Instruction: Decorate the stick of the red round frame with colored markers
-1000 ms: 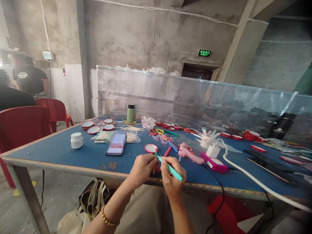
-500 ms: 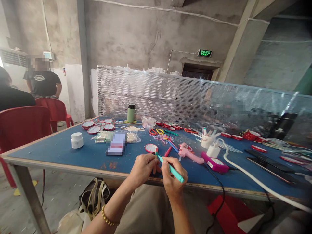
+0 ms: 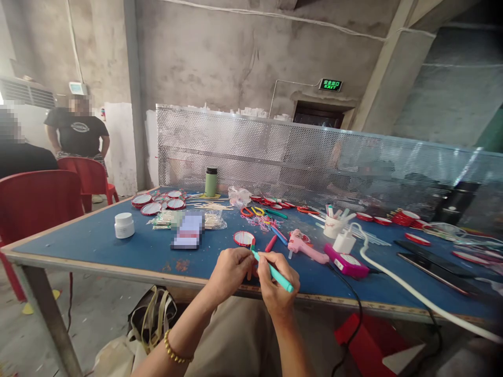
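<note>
Between the fingers of my left hand (image 3: 231,269) is a thin wooden stick (image 3: 252,244), its upper end coloured red and green. My right hand (image 3: 278,277) grips a teal marker (image 3: 281,277), whose tip meets or nearly meets the stick's coloured end. My fingers hide part of the stick. Just beyond them lies a round red-rimmed disc (image 3: 243,239) with a pale face. To its right are a red marker (image 3: 271,243) and a pink glue gun (image 3: 307,247).
A phone (image 3: 187,230), a white jar (image 3: 124,225) and a green bottle (image 3: 211,182) stand or lie left. At right are a cup of markers (image 3: 333,226), a purple device (image 3: 346,262) and a white cable (image 3: 396,290). A perforated metal screen (image 3: 236,152) lines the back.
My right hand and the teal marker have shifted slightly left and up along the stick. My left hand stays nearly still. A person in the background has moved a little right.
</note>
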### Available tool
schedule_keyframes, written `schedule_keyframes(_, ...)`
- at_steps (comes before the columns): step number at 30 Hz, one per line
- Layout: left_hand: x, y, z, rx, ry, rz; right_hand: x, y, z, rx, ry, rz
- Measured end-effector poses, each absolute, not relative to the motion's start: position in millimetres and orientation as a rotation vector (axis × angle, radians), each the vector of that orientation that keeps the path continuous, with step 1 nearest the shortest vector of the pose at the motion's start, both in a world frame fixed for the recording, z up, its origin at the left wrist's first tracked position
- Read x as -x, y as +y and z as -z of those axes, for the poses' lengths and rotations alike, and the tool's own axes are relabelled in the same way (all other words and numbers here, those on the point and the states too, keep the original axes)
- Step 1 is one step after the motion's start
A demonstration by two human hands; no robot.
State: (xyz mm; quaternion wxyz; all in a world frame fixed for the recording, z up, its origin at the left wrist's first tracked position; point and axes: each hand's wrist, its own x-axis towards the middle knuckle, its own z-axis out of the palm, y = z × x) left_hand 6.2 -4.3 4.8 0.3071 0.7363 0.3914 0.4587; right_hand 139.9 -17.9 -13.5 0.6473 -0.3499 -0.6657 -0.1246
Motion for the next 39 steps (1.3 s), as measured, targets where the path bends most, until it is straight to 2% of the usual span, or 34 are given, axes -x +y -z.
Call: schedule_keyframes(39,-7.2,-3.3,-2.6,-1.926,0.989,-1.241,-141.1,-15.8,16.1,0.796,-1.481,0.298)
